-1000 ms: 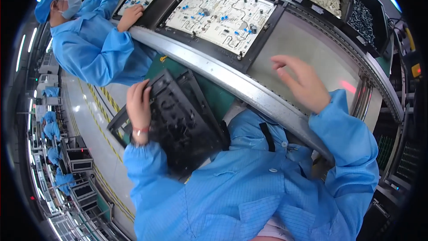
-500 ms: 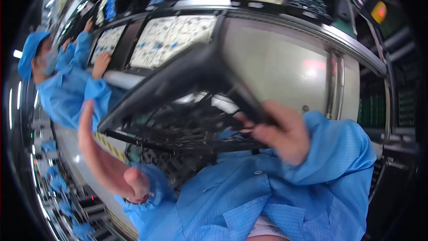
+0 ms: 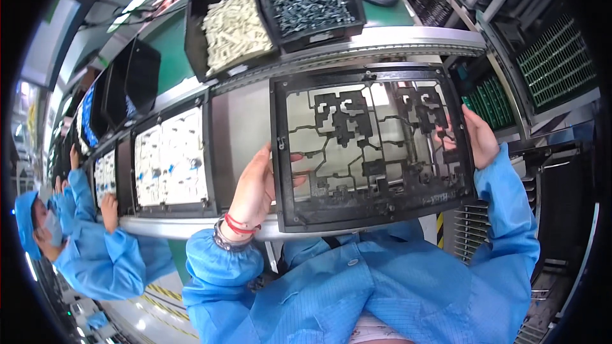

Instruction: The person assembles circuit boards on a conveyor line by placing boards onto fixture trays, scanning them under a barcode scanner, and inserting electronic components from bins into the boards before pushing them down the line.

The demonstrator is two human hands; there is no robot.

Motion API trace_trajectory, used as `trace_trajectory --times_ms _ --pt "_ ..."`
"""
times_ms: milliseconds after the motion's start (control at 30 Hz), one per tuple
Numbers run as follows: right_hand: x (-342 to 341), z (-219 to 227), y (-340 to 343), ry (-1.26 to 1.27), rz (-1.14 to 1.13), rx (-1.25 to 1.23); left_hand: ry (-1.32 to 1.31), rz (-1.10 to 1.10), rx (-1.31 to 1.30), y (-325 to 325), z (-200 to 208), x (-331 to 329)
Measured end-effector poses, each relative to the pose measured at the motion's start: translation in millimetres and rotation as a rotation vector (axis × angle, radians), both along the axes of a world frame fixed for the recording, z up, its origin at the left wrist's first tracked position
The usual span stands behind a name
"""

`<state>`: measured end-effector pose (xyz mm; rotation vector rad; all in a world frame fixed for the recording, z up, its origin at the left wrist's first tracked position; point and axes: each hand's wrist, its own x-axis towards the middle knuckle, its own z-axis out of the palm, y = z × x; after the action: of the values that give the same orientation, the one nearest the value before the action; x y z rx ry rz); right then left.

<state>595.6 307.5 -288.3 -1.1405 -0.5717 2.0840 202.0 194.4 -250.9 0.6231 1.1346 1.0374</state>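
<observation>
A black rectangular pallet frame, pierced by many cut-outs and thin ribs, is held over the conveyor in front of me. My left hand grips its left side, fingers showing beneath through the openings. At the opposite side my right hand is closed around the edge, with fingertips visible through the frame. Its broad face is turned up toward me. Whether its underside touches the conveyor I cannot tell.
Beyond the conveyor rail stand a bin of cream parts and a bin of dark parts. Leftward, a filled pallet lies on the line near a co-worker. Racks of green boards stand at right.
The frame, tilted and held by my right hand alone before, is now flatter and over the conveyor. My left hand, free and open earlier, has taken hold of its left side.
</observation>
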Motion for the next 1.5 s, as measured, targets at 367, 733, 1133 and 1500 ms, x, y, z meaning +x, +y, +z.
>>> trace_trajectory --times_ms 367,733,1133,1500 --pt "-6 -19 45 0.006 0.003 -0.086 0.024 0.054 -0.075 33 -19 -2" --pt "46 27 32 -0.649 -0.271 0.649 0.041 0.103 -0.017 44 -44 15" --pt "135 321 -278 -1.706 -1.523 1.67 0.116 -0.585 0.381 119 -143 -66" --pt "305 444 -687 -2.673 -2.45 -0.034 0.707 -0.389 0.845 145 -155 -50"
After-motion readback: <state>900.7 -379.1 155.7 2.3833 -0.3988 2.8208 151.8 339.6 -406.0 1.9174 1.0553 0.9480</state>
